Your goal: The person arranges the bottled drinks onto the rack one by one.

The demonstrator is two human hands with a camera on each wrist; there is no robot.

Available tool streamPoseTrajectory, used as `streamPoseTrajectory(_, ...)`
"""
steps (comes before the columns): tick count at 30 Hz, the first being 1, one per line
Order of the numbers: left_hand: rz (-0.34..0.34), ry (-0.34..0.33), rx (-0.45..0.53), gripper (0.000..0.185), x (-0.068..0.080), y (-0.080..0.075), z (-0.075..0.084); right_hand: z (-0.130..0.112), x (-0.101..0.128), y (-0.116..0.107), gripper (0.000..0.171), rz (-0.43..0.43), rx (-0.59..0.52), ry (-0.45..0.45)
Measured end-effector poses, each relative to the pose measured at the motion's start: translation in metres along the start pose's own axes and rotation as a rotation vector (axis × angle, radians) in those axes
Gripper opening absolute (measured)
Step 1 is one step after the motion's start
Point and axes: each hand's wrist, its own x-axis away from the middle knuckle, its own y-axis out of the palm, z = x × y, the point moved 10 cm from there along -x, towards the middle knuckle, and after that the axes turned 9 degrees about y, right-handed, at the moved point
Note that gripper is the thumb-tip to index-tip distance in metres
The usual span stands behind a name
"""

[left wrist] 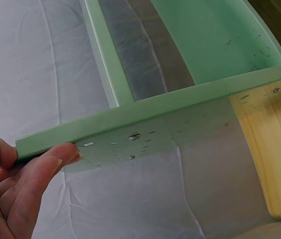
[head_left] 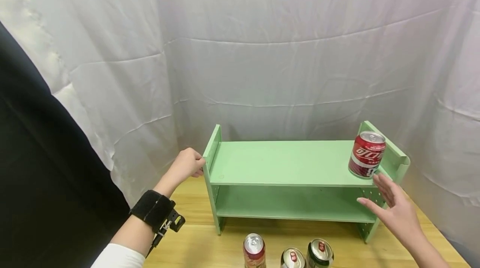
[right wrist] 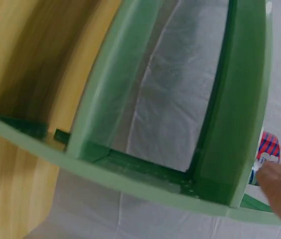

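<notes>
Left hand: the left hand (head_left: 186, 164) was found at the left end panel of the green shelf unit (head_left: 285, 164); the fingers were curled round the panel's upper edge, gripping it. In the left wrist view the thumb (left wrist: 41, 172) was seen pressed against the panel's outer face, just below its edge.
Left arm: the forearm was extended forward and up from the lower left, with a black strap (head_left: 153, 209) worn at the wrist and a white sleeve (head_left: 120, 256) below it.
Right hand: the right hand (head_left: 393, 205) was held open, fingers straight and slightly spread, palm turned towards the shelf's right end; nothing was held.
Red can: the red can (head_left: 367, 154) was found upright on the top board, just above and beyond the right fingertips, close to the right end panel. Whether a fingertip touched it could not be told.
Right wrist view: one fingertip (right wrist: 280, 191) was recorded just beside the can's lower edge.
Other cans: three cans (head_left: 288, 253) were noted standing on the wooden table (head_left: 195, 234), in front of the shelf and to the left of the right forearm.
</notes>
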Motion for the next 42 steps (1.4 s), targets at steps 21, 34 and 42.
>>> streamPoseTrajectory(21, -0.014, 0.018, 0.037, 0.040, -0.005, 0.006, 0.011, 0.016, 0.102, 0.052, 0.080, -0.503, -0.429, -0.461)
streamPoseTrajectory(34, -0.037, 0.018, 0.030, 0.040, -0.007, 0.006, 0.010, 0.002, 0.126, 0.089, 0.062, -0.702, -0.518, -0.746)
streamPoseTrajectory(42, -0.008, 0.031, 0.052, 0.038, -0.010, 0.001, 0.008, -0.007, 0.127, 0.103, 0.058, -0.586, -0.366, -0.516)
